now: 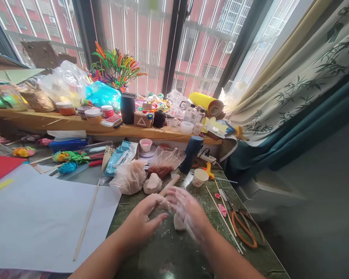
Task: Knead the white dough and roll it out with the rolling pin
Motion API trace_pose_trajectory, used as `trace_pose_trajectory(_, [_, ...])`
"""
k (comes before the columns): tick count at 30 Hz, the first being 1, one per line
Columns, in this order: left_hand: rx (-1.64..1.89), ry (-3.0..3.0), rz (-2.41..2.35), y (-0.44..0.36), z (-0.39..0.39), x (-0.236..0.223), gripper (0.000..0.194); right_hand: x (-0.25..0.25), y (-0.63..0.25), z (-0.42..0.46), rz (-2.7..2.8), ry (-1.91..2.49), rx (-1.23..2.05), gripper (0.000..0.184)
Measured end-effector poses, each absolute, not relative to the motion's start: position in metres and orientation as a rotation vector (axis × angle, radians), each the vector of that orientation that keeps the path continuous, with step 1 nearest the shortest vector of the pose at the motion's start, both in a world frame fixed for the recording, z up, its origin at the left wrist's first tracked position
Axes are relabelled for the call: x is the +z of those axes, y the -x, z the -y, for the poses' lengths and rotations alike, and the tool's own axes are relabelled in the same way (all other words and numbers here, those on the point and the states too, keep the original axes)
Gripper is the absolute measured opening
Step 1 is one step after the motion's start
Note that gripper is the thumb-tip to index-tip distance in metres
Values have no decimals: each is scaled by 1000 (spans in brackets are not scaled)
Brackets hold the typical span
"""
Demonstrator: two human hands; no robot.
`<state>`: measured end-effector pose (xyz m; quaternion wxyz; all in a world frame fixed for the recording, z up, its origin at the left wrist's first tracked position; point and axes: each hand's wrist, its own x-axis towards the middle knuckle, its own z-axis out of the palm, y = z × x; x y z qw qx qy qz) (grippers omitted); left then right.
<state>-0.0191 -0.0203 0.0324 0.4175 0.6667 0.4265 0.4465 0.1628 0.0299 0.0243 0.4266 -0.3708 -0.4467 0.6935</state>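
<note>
My left hand (146,217) hovers over the dark green table with its thumb held away from its curved fingers, and nothing shows between them. Whitish residue coats the fingertips. Facing it, my right hand (188,211) has its fingers stretched out, somewhat smeared by motion, and looks whitened too. A pale block of clay-like material (179,223) lies on the table, partly hidden by my right hand; whether they touch I cannot tell. Beyond the hands are a wooden rolling stick (171,184), a larger pale lump (152,183) and a whitish plastic bag (129,177).
Orange-handled scissors (244,230) and thin wooden sticks (225,217) lie at the right edge. A paper cup (200,178), a yellow glue gun (210,171) and a dark blue cylinder (191,155) stand behind. White paper (46,221) covers the left side. A crowded windowsill (104,132) runs across the back.
</note>
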Motion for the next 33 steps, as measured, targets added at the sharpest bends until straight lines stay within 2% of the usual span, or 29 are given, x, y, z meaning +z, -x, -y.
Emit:
trace_pose_trajectory(1, [1032,-1858,-1064,17,22,35,14,22,-169,-16,987,870,1897,44])
trace_pose_trajectory(3, [846,-2087,-1031,13,26,36,28,17,-179,6,856,787,2075,42])
trace_pose_trajectory(6, [848,-2087,-1085,9,25,28,46,14,-195,12,810,878,2058,40])
trace_pose_trajectory(9, [1028,-1964,-1185,10,20,17,33,30,-215,-4,942,1017,1658,39])
trace_pose_trajectory(13, [1186,-1863,-1302,14,15,12,21,57,-243,-14,1446,955,738,34])
trace_pose_trajectory(15, [1219,-1868,-1312,15,16,12,20,51,-247,-8,1701,849,399,39])
trace_pose_trajectory(16, [1225,-1878,-1310,15,17,12,20,42,-247,-4,1853,795,332,43])
trace_pose_trajectory(19, [1208,-1920,-1300,14,18,13,19,8,-242,5,2393,723,424,59])
trace_pose_trajectory(21, [1182,-1948,-1293,13,18,13,20,-5,-240,4,2401,893,509,64])
trace_pose_trajectory(24, [1177,-1961,-1304,12,17,12,20,-1,-235,-11,2176,1044,541,49])
trace_pose_trajectory(30, [1315,-1896,-1366,12,18,10,19,31,-196,-44,2112,933,405,18])
trace_pose_trajectory(33, [1391,-1802,-1372,12,19,11,19,36,-174,-51,2138,898,321,19])
